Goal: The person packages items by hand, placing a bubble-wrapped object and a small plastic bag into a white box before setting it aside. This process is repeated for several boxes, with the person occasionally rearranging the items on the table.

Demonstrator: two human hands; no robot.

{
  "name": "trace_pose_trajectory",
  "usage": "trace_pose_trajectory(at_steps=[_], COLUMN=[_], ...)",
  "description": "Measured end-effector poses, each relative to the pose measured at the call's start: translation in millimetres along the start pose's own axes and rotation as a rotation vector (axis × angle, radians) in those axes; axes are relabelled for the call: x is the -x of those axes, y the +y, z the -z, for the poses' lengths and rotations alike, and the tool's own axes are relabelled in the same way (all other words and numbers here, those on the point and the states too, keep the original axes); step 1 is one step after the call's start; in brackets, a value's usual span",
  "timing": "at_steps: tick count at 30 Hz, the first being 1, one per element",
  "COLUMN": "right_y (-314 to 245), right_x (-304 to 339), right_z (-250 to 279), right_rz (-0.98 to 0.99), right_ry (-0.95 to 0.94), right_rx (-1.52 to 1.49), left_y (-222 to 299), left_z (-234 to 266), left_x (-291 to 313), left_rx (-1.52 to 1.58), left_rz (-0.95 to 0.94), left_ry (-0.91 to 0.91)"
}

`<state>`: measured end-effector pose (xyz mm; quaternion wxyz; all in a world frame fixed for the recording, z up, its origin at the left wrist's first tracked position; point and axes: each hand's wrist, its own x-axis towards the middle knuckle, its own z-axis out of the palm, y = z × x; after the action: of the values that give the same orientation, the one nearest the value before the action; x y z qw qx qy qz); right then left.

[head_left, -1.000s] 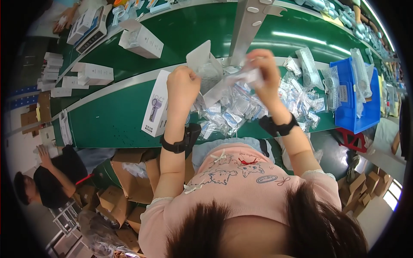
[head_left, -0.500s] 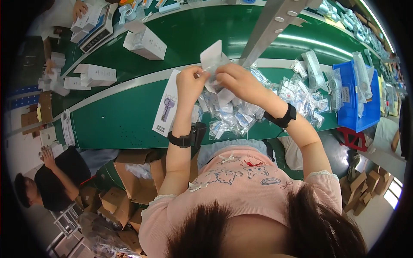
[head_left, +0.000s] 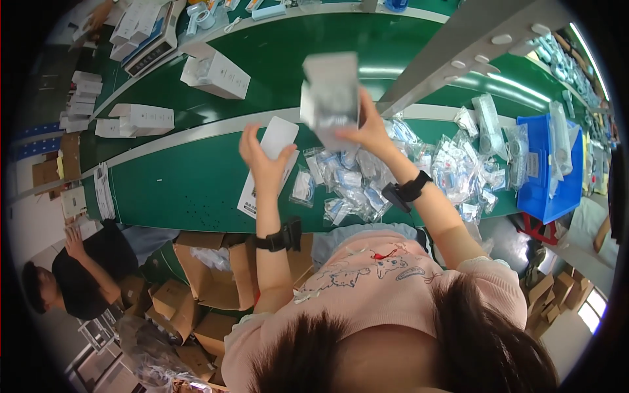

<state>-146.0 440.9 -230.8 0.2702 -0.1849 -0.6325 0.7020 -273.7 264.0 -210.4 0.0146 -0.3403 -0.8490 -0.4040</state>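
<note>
My right hand (head_left: 370, 128) grips a white carton (head_left: 331, 92) by its side, raised above the bench's rear part. The carton's end flap stands open, and motion blurs it; something clear or silvery shows at its lower part. My left hand (head_left: 263, 160) is open, thumb and fingers spread, over a second white box (head_left: 280, 136) lying on the green bench. Whether the fingers touch that box I cannot tell. Beside the boxes lies a heap of small clear plastic packets (head_left: 354, 180) with white and blue contents.
A blue bin (head_left: 547, 196) with bubble-wrapped items stands at the right. Open white cartons (head_left: 219, 75) rest on the green belt beyond the rail. A metal post (head_left: 452, 59) rises behind my right hand. Brown cardboard boxes (head_left: 216, 281) and a seated person (head_left: 92, 268) are at the left.
My hands have parted. The right one has lifted the white carton up and away, while the left has let go of it and moved left over the lying box.
</note>
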Motion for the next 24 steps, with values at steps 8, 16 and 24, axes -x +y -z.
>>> trace_pose_trajectory(at_steps=[8, 16, 24], right_y=[51, 20, -35], right_x=[-139, -24, 48], right_z=[-2, 23, 305], right_rz=[0.415, 0.078, -0.349], right_ry=[0.503, -0.03, 0.5], right_rx=[0.258, 0.702, 1.703], left_y=[-56, -33, 23], left_z=[29, -15, -27], left_x=[5, 8, 19], left_rx=[0.201, 0.044, -0.131], left_rz=[0.217, 0.05, 0.245], left_ry=[-0.697, -0.583, -0.612])
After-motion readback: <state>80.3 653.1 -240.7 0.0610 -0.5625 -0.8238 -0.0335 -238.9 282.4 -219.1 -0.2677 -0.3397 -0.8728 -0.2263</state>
